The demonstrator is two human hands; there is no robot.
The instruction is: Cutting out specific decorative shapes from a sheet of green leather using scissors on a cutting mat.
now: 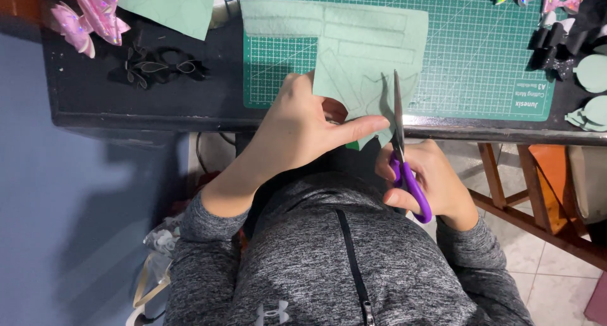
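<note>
My left hand (297, 127) pinches the near edge of a pale green felt sheet (360, 42) with traced outlines on it. The sheet lies over the green cutting mat (480, 54) and hangs past the table's front edge. My right hand (430, 181) grips purple-handled scissors (404, 155). Their blades point away from me and stand in the felt right beside my left fingertips.
On the black table (95, 92) lie pink bows (88, 19) at the far left, black bow pieces (158, 67), another green sheet (171, 7), and cut green shapes (591, 92) and small bows (556, 42) at the right. A wooden stand (525, 193) is beneath.
</note>
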